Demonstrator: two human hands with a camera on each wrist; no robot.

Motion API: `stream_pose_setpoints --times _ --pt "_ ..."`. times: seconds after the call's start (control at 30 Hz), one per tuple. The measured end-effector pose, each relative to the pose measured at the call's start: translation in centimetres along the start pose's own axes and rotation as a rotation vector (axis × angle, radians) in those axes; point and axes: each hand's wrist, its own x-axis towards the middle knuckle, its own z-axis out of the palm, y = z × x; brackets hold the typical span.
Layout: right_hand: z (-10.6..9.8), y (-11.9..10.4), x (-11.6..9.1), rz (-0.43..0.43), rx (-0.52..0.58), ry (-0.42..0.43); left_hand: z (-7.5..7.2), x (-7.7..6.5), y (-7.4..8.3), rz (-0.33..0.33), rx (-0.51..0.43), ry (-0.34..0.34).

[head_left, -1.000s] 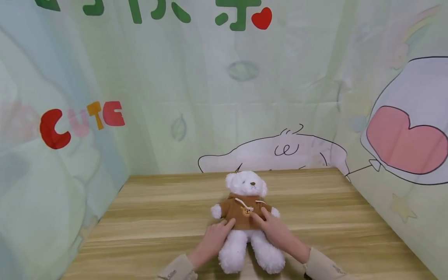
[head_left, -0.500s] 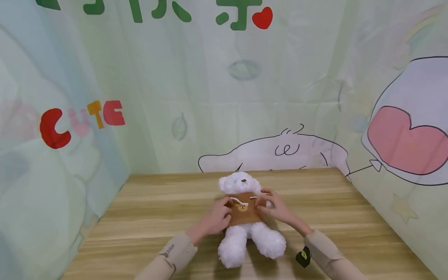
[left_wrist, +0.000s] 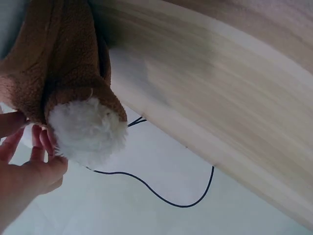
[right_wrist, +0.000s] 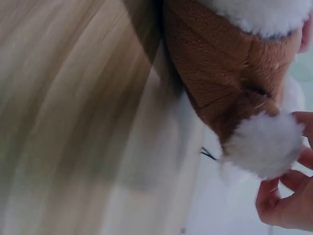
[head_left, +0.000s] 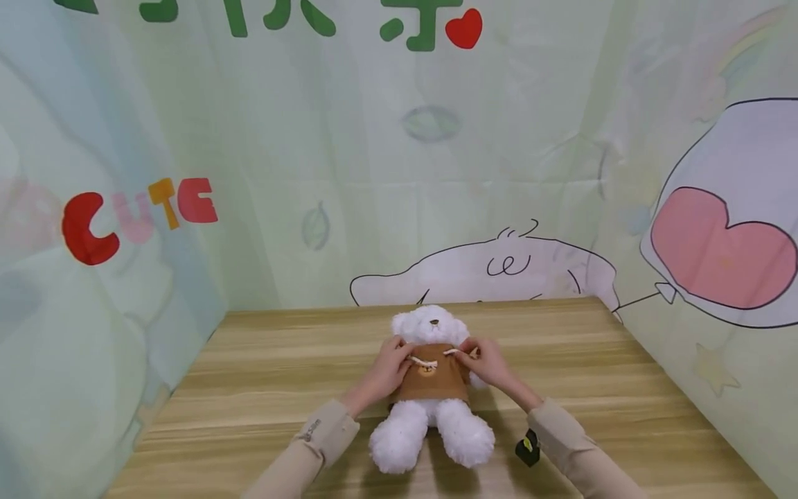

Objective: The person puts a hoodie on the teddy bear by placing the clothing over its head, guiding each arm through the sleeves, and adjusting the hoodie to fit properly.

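A white plush teddy bear [head_left: 399,435] in a brown hoodie [head_left: 430,384] is on the wooden table, its head toward the back wall. White drawstrings [head_left: 425,362] and a small bear's face show on the hoodie's chest. My left hand [head_left: 388,367] pinches the hoodie near the shoulder on the left, by one drawstring. Opposite, my right hand [head_left: 490,362] pinches at the other shoulder, beside the second drawstring. Both wrist views show fingers close to a fluffy white paw [left_wrist: 85,129], with the exact fingertip contact partly hidden.
The wooden table [head_left: 280,360] meets a printed cloth backdrop [head_left: 374,152] at its back and sides. A dark object with a yellow-green mark [head_left: 528,449] shows beside the right sleeve. In the left wrist view, a thin black cord [left_wrist: 168,201] hangs beyond the table edge.
Both hands have moved up from the hoodie's lower part to its shoulders. The bear has shifted to the left, its legs included. The dark object has come out from behind the right sleeve.
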Motion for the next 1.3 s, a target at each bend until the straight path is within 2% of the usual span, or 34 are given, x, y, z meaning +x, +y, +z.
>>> stream_pose_setpoints --times 0.07,0.13,0.2,0.23,0.3,0.37,0.4,0.43,0.53,0.6,0.67,0.7,0.77,0.87,0.93,1.0,1.03,1.1,1.17,1.23,1.27,1.3 --pt "-0.3 -0.8 -0.2 -0.108 -0.1 0.062 -0.1 0.1 0.1 0.012 -0.023 0.017" --pt "-0.7 -1.7 -0.6 -0.227 -0.201 0.081 -0.3 0.0 0.4 0.022 -0.051 0.016" --pt "-1.1 -2.5 -1.2 -0.347 -0.262 0.033 -0.8 -0.2 0.8 0.036 -0.085 -0.009" --pt "-1.3 -2.8 -1.5 -0.403 -0.259 -0.015 -0.9 -0.4 1.0 0.05 -0.097 -0.032" --pt "-1.7 -3.0 -2.1 -0.46 -0.184 -0.126 -1.4 -0.8 1.4 0.059 -0.139 -0.092" --pt "-1.9 -2.7 -2.3 -0.411 -0.044 -0.206 -1.7 -1.3 1.5 0.052 -0.211 -0.151" --pt "-2.0 -2.4 -2.2 -0.355 0.022 -0.198 -1.8 -1.4 1.5 0.037 -0.258 -0.162" --pt "-2.1 -2.0 -1.9 -0.28 0.089 -0.174 -1.9 -1.4 1.4 0.001 -0.304 -0.163" --pt "-2.1 -0.6 -0.7 0.004 0.254 -0.088 -1.8 -0.8 0.9 -0.162 -0.362 -0.09" --pt "-1.8 0.3 0.1 0.143 0.317 -0.091 -1.7 -0.2 0.3 -0.295 -0.338 -0.063" --pt "-1.2 1.1 0.6 0.22 0.35 -0.145 -1.7 0.4 -0.2 -0.398 -0.259 -0.093" --pt "-0.9 1.5 0.8 0.232 0.349 -0.166 -1.7 0.6 -0.4 -0.426 -0.228 -0.127" --pt "-0.1 2.1 1.0 0.197 0.333 -0.198 -1.7 1.0 -0.9 -0.426 -0.147 -0.2" --pt "0.9 2.9 1.2 0.163 0.344 -0.206 -1.3 1.1 -1.7 -0.36 -0.111 -0.261" --pt "1.4 3.3 1.3 0.19 0.426 -0.235 -0.5 0.8 -2.9 -0.274 -0.135 -0.263" --pt "1.5 3.6 1.5 0.229 0.512 -0.279 0.3 0.3 -4.4 -0.205 -0.223 -0.257" --pt "1.5 3.7 1.5 0.249 0.543 -0.299 1.2 0.0 -5.9 -0.146 -0.279 -0.251" --pt "1.5 3.8 1.6 0.274 0.598 -0.345 1.7 -0.3 -7.4 -0.156 -0.416 -0.305" --pt "1.4 3.9 1.7 0.273 0.615 -0.383 1.6 -0.3 -8.0 -0.214 -0.555 -0.371" --pt "1.4 3.9 1.7 0.274 0.625 -0.399 1.3 -0.2 -8.1 -0.3 -0.659 -0.418" --pt "1.4 3.8 1.7 0.286 0.631 -0.399 0.4 0.0 -7.2 -0.367 -0.685 -0.429" --pt "1.4 3.7 1.7 0.306 0.638 -0.391 0.1 0.1 -6.8 -0.361 -0.695 -0.422"
